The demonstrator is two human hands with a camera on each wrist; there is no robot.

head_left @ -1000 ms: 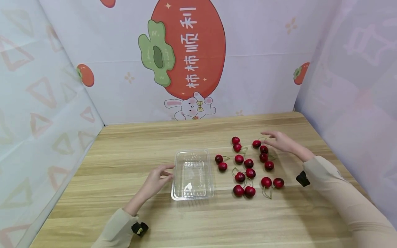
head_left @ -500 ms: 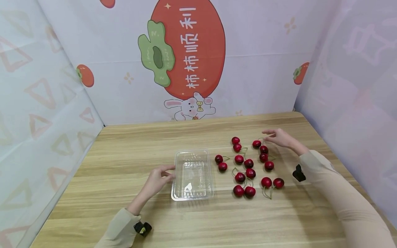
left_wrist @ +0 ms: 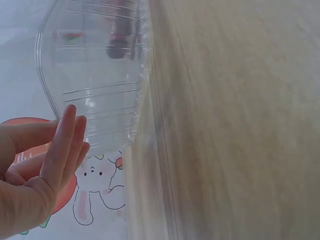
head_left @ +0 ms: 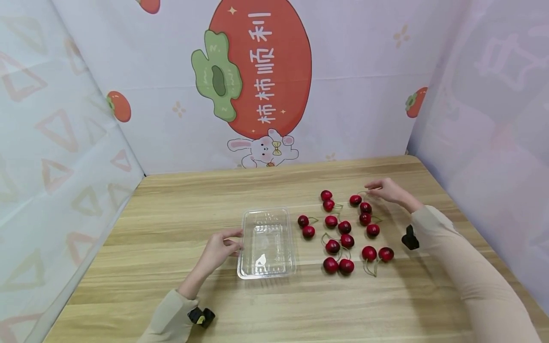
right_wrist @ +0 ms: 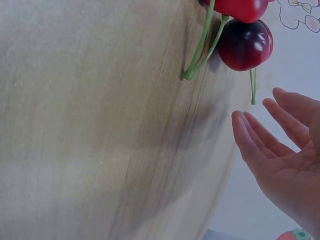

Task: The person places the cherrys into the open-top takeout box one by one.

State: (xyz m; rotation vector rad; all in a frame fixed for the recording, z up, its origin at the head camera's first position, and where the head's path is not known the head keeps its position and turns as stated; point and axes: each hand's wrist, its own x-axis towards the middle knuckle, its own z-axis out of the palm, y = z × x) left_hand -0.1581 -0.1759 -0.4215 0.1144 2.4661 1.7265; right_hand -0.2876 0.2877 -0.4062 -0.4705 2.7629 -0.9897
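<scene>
I saw a big wooden table (head_left: 180, 224). A clear plastic tray (head_left: 267, 242) sat near its middle. My left hand (head_left: 218, 249) rested at the tray's left edge, fingers straight and close together, touching its side. Red cherries (head_left: 343, 228) lay scattered just right of the tray. My right hand (head_left: 388, 190) hovered by the far cherries, fingers relaxed and a little spread, holding nothing.

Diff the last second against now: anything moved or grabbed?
Barely. Right hand drew slightly back toward the far cherries, open, nothing taken. Left hand stays at the clear tray's left edge. Tray and cherries unmoved.
</scene>
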